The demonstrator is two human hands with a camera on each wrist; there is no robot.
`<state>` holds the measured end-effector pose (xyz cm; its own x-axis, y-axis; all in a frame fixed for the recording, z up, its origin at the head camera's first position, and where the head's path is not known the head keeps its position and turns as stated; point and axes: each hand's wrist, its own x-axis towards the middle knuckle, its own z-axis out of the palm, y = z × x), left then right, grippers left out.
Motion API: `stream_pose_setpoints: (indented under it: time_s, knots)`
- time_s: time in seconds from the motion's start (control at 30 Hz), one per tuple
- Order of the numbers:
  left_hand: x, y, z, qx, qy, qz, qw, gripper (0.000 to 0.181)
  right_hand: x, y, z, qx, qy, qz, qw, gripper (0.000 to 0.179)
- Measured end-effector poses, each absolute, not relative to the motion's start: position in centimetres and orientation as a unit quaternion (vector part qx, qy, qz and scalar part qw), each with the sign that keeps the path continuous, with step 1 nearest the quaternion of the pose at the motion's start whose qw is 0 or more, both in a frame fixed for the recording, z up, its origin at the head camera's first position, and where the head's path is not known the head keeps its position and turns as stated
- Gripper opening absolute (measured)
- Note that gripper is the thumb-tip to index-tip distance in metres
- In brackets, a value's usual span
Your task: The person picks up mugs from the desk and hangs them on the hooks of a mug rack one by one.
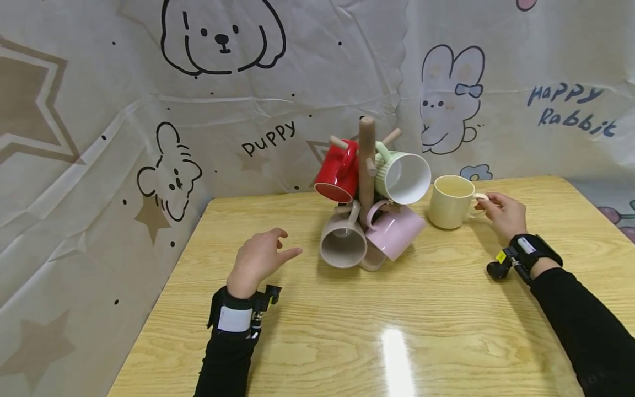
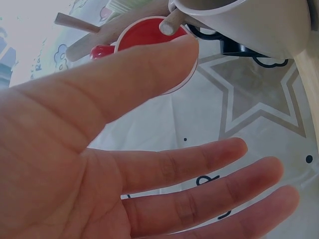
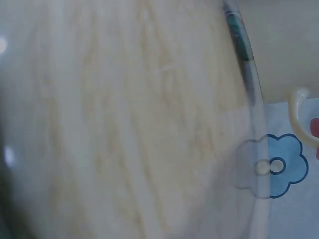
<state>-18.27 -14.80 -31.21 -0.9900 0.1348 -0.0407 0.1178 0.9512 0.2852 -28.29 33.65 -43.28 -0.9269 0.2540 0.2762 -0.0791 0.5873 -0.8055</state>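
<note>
A pale yellow mug [image 1: 448,207] stands upright on the table, right of a wooden mug tree [image 1: 367,160]. My right hand [image 1: 507,216] pinches its handle at the fingertips; the right wrist view shows the handle [image 3: 295,114] but no fingers. On the tree hang a red mug [image 1: 331,173], a green-and-white mug [image 1: 408,176], a beige mug [image 1: 337,242] and a pink mug [image 1: 397,231]. Left of the tree, my left hand [image 1: 255,259] hovers with thumb and fingers apart, holding nothing. Behind its thumb, the left wrist view shows the red mug [image 2: 144,35].
The wooden table [image 1: 317,342] runs back to a printed cloth [image 1: 317,82] hanging behind it. Something dark [image 2: 241,48], partly hidden, shows behind the beige mug in the left wrist view. Light glares off the table's front part.
</note>
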Motion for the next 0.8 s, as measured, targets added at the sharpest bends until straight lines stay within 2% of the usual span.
stream_pose_setpoints:
  time_s: [0.17,0.33,0.43,0.63,0.8]
  knots:
    - [-18.3,-14.8,-31.1,0.064,0.987,0.144,0.022,0.054,-30.6,37.2,-46.1,-0.077,-0.847,0.481,0.212,0.047]
    - [-18.2,-14.9,-31.0,0.063,0.987,0.144,0.022,0.053,-31.9,40.2,-47.5,-0.08,-0.826,0.5,0.246,0.038]
    - [-18.2,-14.9,-31.0,0.061,0.987,0.144,0.023,0.054,-29.7,39.1,-45.1,-0.09,-0.802,0.534,0.252,0.036]
    - [-18.2,-14.9,-31.0,0.06,0.987,0.144,0.025,0.053,-23.0,34.1,-37.6,-0.101,-0.803,0.533,0.244,0.04]
    - [-18.2,-14.9,-31.0,0.059,0.987,0.145,0.026,0.054,-20.4,32.8,-35.7,-0.083,-0.786,0.563,0.239,0.023]
